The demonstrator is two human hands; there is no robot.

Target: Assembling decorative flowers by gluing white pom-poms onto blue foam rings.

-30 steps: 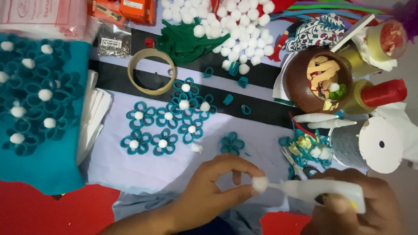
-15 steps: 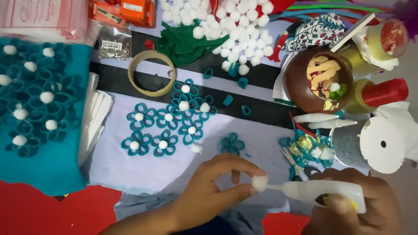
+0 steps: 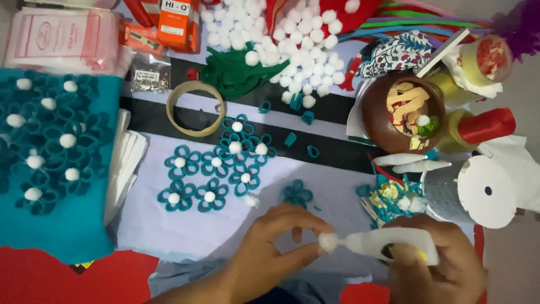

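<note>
My left hand [image 3: 270, 256] pinches a small white pom-pom [image 3: 327, 242] between thumb and fingers, low in the view. My right hand [image 3: 436, 270] grips a white glue bottle [image 3: 388, 245] whose nozzle touches the pom-pom. Just above my hands lies a teal felt flower [image 3: 297, 193] with no white centre. Several teal flowers with white pom-pom centres [image 3: 216, 163] lie in a cluster to the left of it on a pale sheet. A loose pom-pom [image 3: 252, 200] rests near that cluster.
A teal cloth [image 3: 50, 169] covered with flowers lies at left. A tape ring [image 3: 196, 101], green felt scraps [image 3: 233, 67] and a heap of white pom-poms [image 3: 292, 39] sit at the back. A brown bowl of scraps [image 3: 402, 112], thread spools [image 3: 478, 126] and scissors [image 3: 374, 211] crowd the right.
The view has shifted slightly, so everything sits a little lower and further left. Both hands stay together with the nozzle against the pom-pom.
</note>
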